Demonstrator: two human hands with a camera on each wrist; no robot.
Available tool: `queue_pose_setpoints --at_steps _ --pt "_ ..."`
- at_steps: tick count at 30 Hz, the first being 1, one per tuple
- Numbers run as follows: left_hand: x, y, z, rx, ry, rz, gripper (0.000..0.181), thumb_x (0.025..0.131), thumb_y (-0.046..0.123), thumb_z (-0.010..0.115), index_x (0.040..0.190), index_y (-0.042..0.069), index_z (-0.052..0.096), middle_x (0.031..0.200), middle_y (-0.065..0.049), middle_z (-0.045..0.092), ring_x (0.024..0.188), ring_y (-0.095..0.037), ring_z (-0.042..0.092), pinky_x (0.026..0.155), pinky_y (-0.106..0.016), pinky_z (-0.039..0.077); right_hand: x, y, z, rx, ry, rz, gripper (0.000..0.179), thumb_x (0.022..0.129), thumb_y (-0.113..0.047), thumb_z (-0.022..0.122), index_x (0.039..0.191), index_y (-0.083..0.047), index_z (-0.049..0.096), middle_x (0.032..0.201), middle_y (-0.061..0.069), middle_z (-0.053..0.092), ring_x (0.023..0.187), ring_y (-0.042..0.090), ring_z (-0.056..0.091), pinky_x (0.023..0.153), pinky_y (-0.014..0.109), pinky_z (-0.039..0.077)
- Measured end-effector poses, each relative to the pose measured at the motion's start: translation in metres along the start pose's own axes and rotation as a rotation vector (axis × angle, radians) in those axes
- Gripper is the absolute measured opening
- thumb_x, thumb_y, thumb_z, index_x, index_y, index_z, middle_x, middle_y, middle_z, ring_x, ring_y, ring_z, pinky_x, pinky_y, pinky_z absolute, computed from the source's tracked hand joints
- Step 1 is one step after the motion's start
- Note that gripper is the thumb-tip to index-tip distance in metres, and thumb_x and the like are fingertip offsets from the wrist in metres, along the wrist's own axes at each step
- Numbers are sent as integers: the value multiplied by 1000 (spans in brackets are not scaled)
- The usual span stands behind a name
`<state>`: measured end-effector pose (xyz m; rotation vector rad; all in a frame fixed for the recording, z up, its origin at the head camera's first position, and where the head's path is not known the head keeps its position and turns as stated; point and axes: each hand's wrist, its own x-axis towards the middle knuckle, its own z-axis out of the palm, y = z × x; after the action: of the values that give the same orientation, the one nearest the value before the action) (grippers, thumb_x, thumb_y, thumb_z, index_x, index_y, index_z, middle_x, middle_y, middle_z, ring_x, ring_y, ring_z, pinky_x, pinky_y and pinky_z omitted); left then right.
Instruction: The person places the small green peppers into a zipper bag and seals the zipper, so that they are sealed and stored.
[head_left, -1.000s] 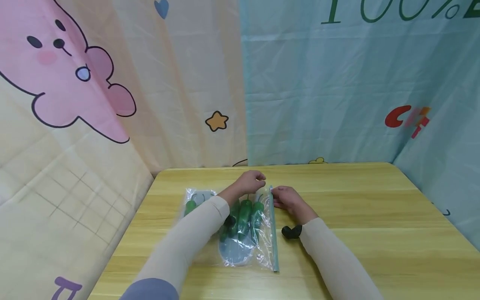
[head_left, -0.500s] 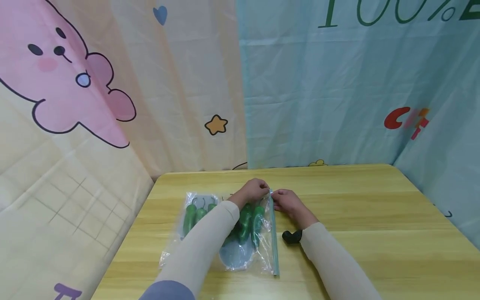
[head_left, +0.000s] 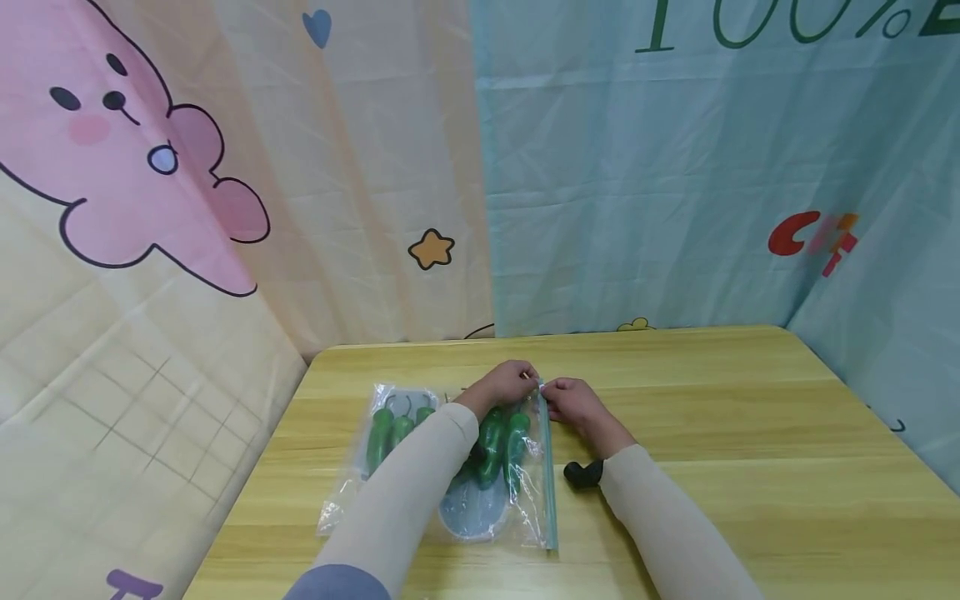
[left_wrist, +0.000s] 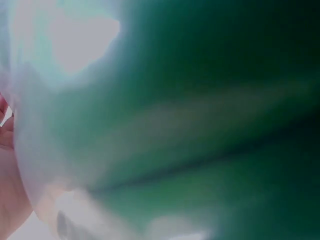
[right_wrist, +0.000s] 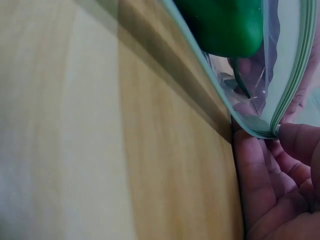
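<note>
A clear zip bag (head_left: 531, 508) lies flat on the wooden table, its pale green zip strip (head_left: 551, 500) running along the right side. Several green peppers (head_left: 491, 450) show through the plastic, over a pale grey-blue rounded shape (head_left: 474, 510). My right hand (head_left: 577, 402) pinches the far end of the strip between thumb and fingers. Close beside it, my left hand (head_left: 504, 383) pinches the bag at the same far corner. In the right wrist view, the strip's two edges spread apart before a green pepper (right_wrist: 225, 25). Blurred green (left_wrist: 200, 125) fills most of the left wrist view.
The wooden table (head_left: 712, 400) extends to the right of the bag. Patterned curtains (head_left: 637, 183) hang behind it and at both sides. A black curved piece (head_left: 583, 475) sits at the right sleeve's cuff. My left forearm (head_left: 405, 492) crosses over the bag.
My left hand has moved right and slightly nearer, from above the peppers to the zip strip's far end. My right hand stays at that corner. The last half second shows hardly any movement.
</note>
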<state>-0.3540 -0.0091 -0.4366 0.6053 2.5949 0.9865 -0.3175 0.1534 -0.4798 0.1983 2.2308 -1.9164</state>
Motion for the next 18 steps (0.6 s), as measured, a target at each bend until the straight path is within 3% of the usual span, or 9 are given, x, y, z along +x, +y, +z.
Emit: queue_pose_setpoints --at_steps 18 --pt "-1 -2 2 -54 -49 -41 18 105 19 47 100 10 62 86 -4 55 74 -16 50 63 -26 42 -5 -1 0 -32 5 -32 23 101 -14 53 103 4 68 100 11 65 80 15 62 68 26 55"
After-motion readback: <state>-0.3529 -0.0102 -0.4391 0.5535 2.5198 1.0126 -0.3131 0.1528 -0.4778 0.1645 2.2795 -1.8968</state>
